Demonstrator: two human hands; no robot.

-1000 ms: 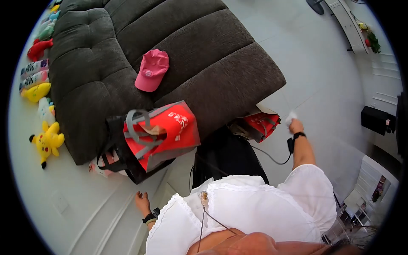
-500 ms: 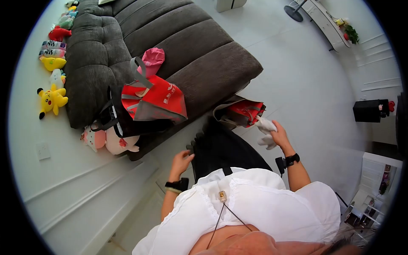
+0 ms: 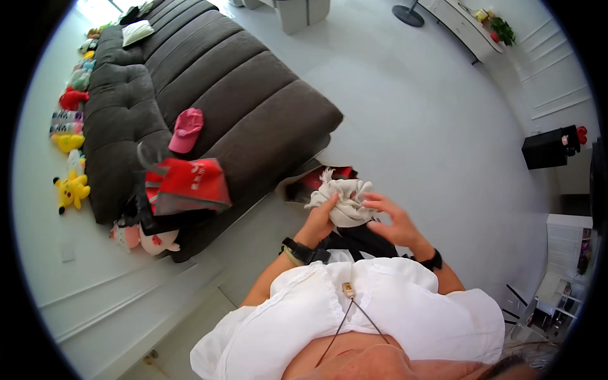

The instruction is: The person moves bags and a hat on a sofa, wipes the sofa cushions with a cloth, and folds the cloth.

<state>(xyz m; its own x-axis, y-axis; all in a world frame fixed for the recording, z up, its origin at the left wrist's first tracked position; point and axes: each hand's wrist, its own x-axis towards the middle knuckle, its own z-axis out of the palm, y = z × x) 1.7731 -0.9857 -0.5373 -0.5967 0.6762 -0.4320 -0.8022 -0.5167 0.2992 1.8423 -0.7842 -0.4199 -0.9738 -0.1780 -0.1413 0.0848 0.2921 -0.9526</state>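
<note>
A bunched off-white scarf (image 3: 347,201) with a fringed end is in front of my waist. My left hand (image 3: 321,220) grips its left side, thumb on top. On the right, my right hand (image 3: 400,221) has its fingers spread, with the fingertips close to the cloth; whether they touch it I cannot tell. Just beyond the scarf, an open bag (image 3: 296,188) with red showing at its mouth stands on the floor against the sofa, partly covered by the scarf.
The dark grey sofa (image 3: 218,82) holds a red and grey tote bag (image 3: 190,185) and a pink cap (image 3: 187,130). Plush toys, including a yellow one (image 3: 71,191), line the sofa's left side. A black box (image 3: 546,150) stands at the right.
The white cloth moved from my right hand beside the floor bag to in front of me. My left hand came over and took hold of it; my right hand opened.
</note>
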